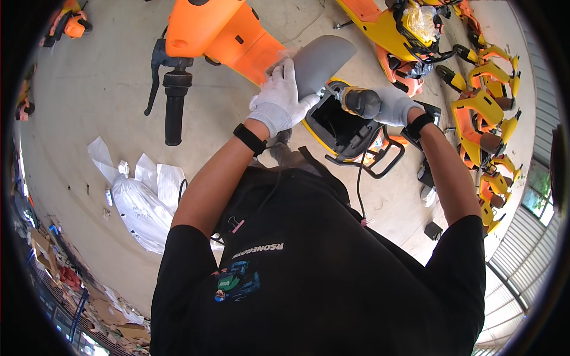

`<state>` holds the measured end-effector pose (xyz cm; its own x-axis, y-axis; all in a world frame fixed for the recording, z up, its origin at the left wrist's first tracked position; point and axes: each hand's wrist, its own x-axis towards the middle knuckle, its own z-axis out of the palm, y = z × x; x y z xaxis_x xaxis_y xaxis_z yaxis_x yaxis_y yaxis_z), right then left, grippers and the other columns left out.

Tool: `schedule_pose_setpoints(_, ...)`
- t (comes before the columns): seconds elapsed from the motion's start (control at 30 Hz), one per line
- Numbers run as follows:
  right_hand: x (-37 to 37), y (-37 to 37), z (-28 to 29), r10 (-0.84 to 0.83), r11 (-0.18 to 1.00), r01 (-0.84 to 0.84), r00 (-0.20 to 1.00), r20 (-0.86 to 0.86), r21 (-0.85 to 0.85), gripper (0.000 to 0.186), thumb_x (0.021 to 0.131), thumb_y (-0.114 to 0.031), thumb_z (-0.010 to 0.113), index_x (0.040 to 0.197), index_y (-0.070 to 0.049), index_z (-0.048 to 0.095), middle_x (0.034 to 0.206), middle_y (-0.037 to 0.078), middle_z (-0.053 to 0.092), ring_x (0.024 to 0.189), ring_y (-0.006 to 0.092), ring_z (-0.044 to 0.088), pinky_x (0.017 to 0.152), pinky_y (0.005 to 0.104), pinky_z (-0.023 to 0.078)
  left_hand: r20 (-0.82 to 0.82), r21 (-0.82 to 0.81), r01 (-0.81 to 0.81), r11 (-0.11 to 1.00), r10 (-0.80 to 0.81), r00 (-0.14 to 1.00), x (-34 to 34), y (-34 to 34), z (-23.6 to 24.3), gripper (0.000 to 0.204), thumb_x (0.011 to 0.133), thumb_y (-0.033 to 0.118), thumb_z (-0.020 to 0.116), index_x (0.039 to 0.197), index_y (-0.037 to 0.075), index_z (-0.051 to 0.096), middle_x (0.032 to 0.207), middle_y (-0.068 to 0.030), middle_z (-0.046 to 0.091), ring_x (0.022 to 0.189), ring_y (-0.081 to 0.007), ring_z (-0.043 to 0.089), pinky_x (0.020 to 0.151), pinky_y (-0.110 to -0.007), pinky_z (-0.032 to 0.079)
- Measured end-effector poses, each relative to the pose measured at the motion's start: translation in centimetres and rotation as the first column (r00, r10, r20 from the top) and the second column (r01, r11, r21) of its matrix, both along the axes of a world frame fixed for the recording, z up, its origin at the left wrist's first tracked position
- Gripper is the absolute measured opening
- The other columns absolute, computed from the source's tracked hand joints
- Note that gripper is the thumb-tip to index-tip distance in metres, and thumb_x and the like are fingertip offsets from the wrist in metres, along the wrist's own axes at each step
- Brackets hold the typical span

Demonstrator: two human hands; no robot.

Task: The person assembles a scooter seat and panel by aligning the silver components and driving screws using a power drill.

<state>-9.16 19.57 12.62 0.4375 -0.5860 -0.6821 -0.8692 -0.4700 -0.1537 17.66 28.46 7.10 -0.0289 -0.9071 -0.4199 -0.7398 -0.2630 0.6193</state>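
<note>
An orange and yellow scooter (252,44) stands in front of me, its grey seat (325,62) raised. Below the seat is an open dark compartment (335,121) with a grey rim. My left hand (280,99), in a white glove, lies against the seat's near left side with its fingers stretched out. In my gloved right hand (393,107) is a yellow and black power drill (362,102). Its front end points left, toward the area where the seat meets the compartment. The tool's tip and the exact spot it meets are too small to make out.
A black handlebar grip with a brake lever (173,107) sticks out at left. A black rear rack (380,163) curves below the compartment. White plastic bags (142,202) lie on the floor at left. Several more scooters (484,127) line the right side; cardboard scraps (89,291) lie lower left.
</note>
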Motion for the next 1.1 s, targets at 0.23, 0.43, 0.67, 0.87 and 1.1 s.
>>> schedule_pose_setpoints(0.23,-0.2,0.8,0.0,0.039,0.998,-0.039,0.999,-0.009,-0.046,0.027,0.072,-0.015,0.064,0.099,-0.010,0.066,0.093,0.019,0.068,0.093,0.0410,0.063,0.080,0.0446,0.051,0.030,-0.146,0.028,0.989,-0.024,0.999,0.1,0.3,-0.3,0.098,0.082,0.044,0.069,0.147,-0.006,0.016,0.140,-0.0304,0.038,0.122,-0.0426,0.051,0.101,-0.043,0.045)
schedule_pose_setpoints(0.43,-0.5,3.4,3.7,0.034,0.996,-0.034,0.999,0.005,-0.082,0.026,0.077,-0.020,0.067,0.102,-0.012,0.066,0.093,0.017,0.068,0.090,0.0385,0.064,0.078,0.0437,0.052,0.004,-0.094,0.036,0.995,-0.035,0.999,0.2,0.1,0.4,0.095,0.082,0.046,0.069,0.148,-0.001,0.019,0.141,-0.0300,0.040,0.121,-0.0414,0.052,0.101,-0.043,0.044)
schedule_pose_setpoints(0.67,-7.0,13.0,4.6,-0.320,0.947,0.300,0.896,0.307,0.112,0.042,0.074,-0.015,0.077,0.113,-0.005,0.063,0.091,0.011,0.071,0.081,0.0220,0.067,0.078,0.0324,0.053,0.186,-0.068,0.290,0.955,-0.274,0.944,2.5,-1.3,2.1,0.091,0.080,0.046,0.071,0.146,0.002,0.025,0.133,-0.0264,0.048,0.115,-0.0399,0.056,0.097,-0.044,0.047)
schedule_pose_setpoints(0.87,-9.9,28.6,-0.1,-0.794,0.600,0.766,0.533,0.293,0.232,0.032,0.076,-0.014,0.068,0.107,-0.005,0.066,0.093,0.017,0.070,0.085,0.0271,0.068,0.077,0.0336,0.054,0.437,-0.287,0.567,0.773,-0.421,0.795,1.3,-1.1,4.2,0.083,0.076,0.030,0.077,0.143,0.005,0.033,0.136,-0.0232,0.043,0.119,-0.0393,0.051,0.101,-0.044,0.044)
schedule_pose_setpoints(1.1,-8.0,46.8,-9.3,-0.992,0.103,0.987,0.112,-0.060,0.124,0.029,0.069,-0.016,0.068,0.095,-0.003,0.070,0.083,0.019,0.070,0.084,0.0316,0.070,0.074,0.0356,0.054,0.823,-0.199,0.973,0.120,-0.518,0.232,1.9,1.4,1.6,0.034,0.091,0.018,0.050,0.122,0.009,0.059,0.145,-0.0140,0.042,0.138,-0.0340,0.034,0.116,-0.053,0.025)
